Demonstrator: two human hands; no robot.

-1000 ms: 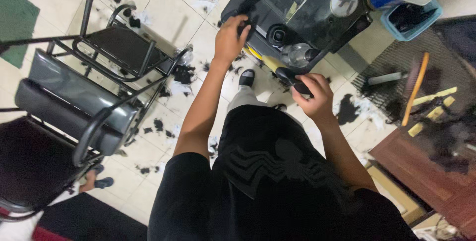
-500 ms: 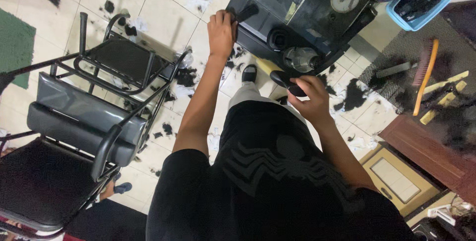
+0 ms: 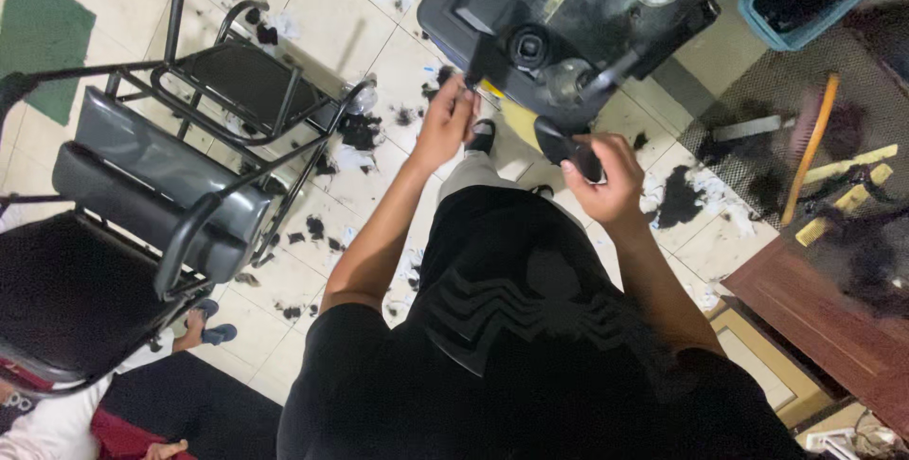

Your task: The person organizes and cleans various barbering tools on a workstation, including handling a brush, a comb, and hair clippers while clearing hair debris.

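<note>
1. A light-blue plastic bin [image 3: 805,1] stands at the far right, on the floor beside the dark machine [image 3: 568,15]; dark clumps, apparently cut hair, fill it.
2. A black hand tool [image 3: 566,146], probably a hair clipper, sits in the right hand [image 3: 606,176], just in front of the person's black shirt [image 3: 511,327] and near the machine's lower edge.
3. The tool's long axis runs diagonally: its wider free end points far and left, toward the machine, while the other end is hidden inside the fist.
4. The right hand is closed around the tool, fingers wrapped tightly and knuckles turned toward the camera; the forearm comes up from the lower right with the elbow bent.
5. The left hand [image 3: 445,124] reaches farther out, arm almost straight, its fingers bunched and pinching a thin black part [image 3: 481,61] at the near left corner of the machine.
6. The two hands are near each other but apart, the left farther away than the right.
7. To the left stand black metal-framed chairs [image 3: 142,185], and clumps of hair [image 3: 355,129] are scattered over the pale tiled floor [image 3: 322,6].
</note>
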